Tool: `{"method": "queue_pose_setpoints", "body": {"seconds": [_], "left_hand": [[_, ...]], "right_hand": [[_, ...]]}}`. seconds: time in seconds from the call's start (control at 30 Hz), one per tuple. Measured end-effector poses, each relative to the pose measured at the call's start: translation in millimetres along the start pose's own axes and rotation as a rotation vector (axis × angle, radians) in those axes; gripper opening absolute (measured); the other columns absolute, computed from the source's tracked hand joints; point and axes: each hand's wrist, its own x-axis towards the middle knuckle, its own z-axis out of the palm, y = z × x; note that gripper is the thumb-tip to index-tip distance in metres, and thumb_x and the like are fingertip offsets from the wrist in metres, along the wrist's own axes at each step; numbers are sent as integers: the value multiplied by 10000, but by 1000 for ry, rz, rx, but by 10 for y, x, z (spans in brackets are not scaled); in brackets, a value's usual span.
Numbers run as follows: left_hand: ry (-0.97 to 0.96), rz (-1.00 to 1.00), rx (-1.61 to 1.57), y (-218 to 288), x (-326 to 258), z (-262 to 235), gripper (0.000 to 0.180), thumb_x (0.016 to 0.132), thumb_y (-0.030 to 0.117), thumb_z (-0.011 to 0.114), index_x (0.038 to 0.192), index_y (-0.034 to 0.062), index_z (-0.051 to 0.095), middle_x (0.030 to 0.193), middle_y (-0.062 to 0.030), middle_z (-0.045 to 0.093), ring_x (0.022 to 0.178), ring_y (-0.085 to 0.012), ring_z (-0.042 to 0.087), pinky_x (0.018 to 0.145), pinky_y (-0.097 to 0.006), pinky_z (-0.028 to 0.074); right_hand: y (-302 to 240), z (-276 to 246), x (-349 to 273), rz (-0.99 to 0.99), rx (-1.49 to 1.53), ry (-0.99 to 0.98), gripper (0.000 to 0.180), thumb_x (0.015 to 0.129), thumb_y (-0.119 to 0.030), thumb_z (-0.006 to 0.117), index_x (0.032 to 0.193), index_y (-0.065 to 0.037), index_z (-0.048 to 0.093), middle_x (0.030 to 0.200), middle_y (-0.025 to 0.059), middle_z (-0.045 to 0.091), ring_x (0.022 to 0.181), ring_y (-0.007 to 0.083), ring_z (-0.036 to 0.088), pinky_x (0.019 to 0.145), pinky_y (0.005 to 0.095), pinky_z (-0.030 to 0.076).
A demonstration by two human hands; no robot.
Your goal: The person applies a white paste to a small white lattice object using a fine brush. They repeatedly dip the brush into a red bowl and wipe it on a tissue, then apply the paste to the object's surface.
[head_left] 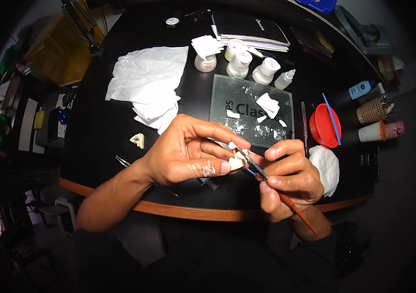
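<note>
We hold a small cream dental model (238,161) pinched in the fingertips of our left hand (188,154), just above the near edge of the round black table (95,136), close to picture centre. Our right hand (291,178) is clenched around a thin brush with a reddish handle (286,201), whose tip touches the model from four o'clock. At twelve o'clock from the hands lies a glass mixing slab (227,97) dotted with white paste. Beyond it stand small white jars (240,63). At ten o'clock lies a heap of white tissue (149,80), and at nine o'clock, near the left hand, a second small tooth piece (138,140). At two o'clock sits a red bowl (324,126); a crumpled white tissue (326,168) lies just beside the right hand.
</note>
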Motion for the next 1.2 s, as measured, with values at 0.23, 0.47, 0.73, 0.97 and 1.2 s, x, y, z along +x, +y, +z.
{"method": "queue_pose_setpoints", "body": {"seconds": [0.23,0.47,0.73,0.97,1.2], "left_hand": [[5,5,-1,-20,-3,-4,442,847,-85,679,1263,-197,584,1254,-298,625,1164,-335,692,1022,-377,574],[-11,7,8,-23,-21,-12,440,850,-85,679,1267,-190,587,1248,-294,630,1170,-342,688,1017,-378,577],[-15,13,28,-27,-1,-16,430,851,-68,682,1254,-188,594,1227,-291,637,1137,-333,703,1007,-387,586],[-54,50,34,-27,8,-19,426,863,-110,676,1282,-150,611,1258,-228,654,1108,-246,710,966,-307,589],[-67,64,50,-56,8,-74,434,864,-102,684,1287,-157,602,1272,-245,628,1136,-277,702,982,-325,589]], "right_hand": [[10,-3,-5,-10,6,4,229,736,103,723,923,-4,645,807,116,661,970,311,663,813,406,666],[-14,24,-22,-33,12,-12,250,748,109,714,958,-14,653,833,116,664,987,309,656,825,416,671],[-14,66,-70,-59,-49,8,245,723,86,785,940,-13,726,870,106,690,987,315,680,815,399,656],[-22,65,-70,-74,-47,6,266,704,67,813,944,-14,732,872,101,695,985,306,692,796,385,644],[-33,61,-69,-58,-54,0,239,710,62,812,924,-7,728,873,106,694,981,316,700,794,396,637]]}}
